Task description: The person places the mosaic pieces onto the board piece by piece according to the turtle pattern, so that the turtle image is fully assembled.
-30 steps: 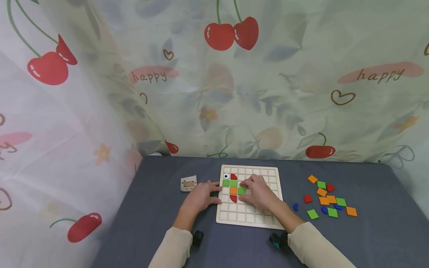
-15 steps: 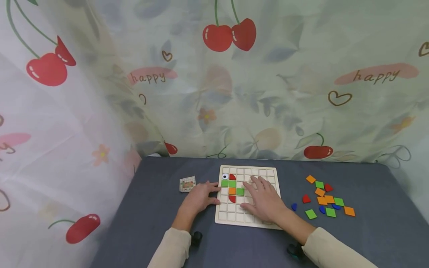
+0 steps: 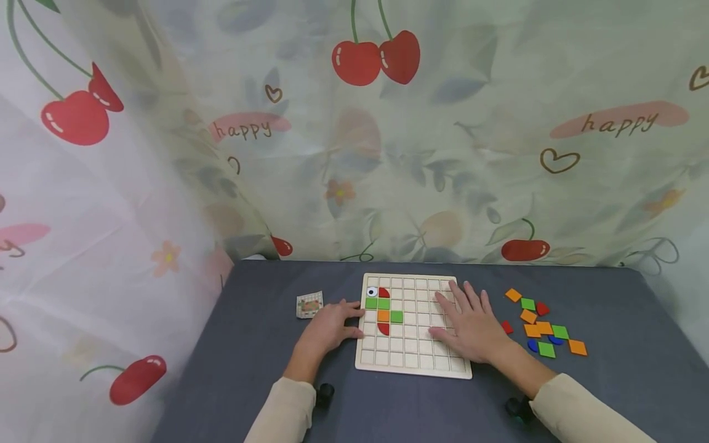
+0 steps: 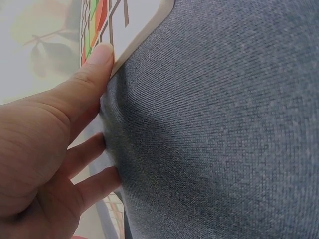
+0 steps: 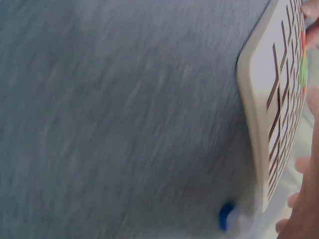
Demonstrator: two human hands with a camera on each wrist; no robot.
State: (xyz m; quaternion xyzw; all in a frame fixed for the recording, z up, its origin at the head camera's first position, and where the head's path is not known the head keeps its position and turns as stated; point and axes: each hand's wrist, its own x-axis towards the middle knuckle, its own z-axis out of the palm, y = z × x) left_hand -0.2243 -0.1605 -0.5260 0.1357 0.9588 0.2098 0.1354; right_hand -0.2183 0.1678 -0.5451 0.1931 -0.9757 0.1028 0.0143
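A pale wooden grid board (image 3: 410, 363) lies on the table. Set in its left cells are a white eye tile (image 3: 372, 292), a rounded red piece (image 3: 384, 293), two green squares (image 3: 383, 303), an orange square (image 3: 383, 315), another green square (image 3: 396, 317) and a lower red piece (image 3: 384, 329). My left hand (image 3: 327, 329) touches the board's left edge, its thumb (image 4: 99, 57) resting on the rim in the left wrist view. Fingers spread, my right hand (image 3: 471, 329) is over the board's right side and holds nothing.
Loose orange squares (image 3: 578, 348), green squares (image 3: 546, 350), red pieces (image 3: 543, 309) and blue pieces (image 3: 533, 345) lie scattered on the table right of the board. A small picture card (image 3: 309, 304) is at the left. A printed curtain (image 3: 388, 154) hangs behind the table.
My right hand has let go of the green square, which now sits in its cell, and has moved right across the board with fingers spreading. The left hand stays at the left edge.
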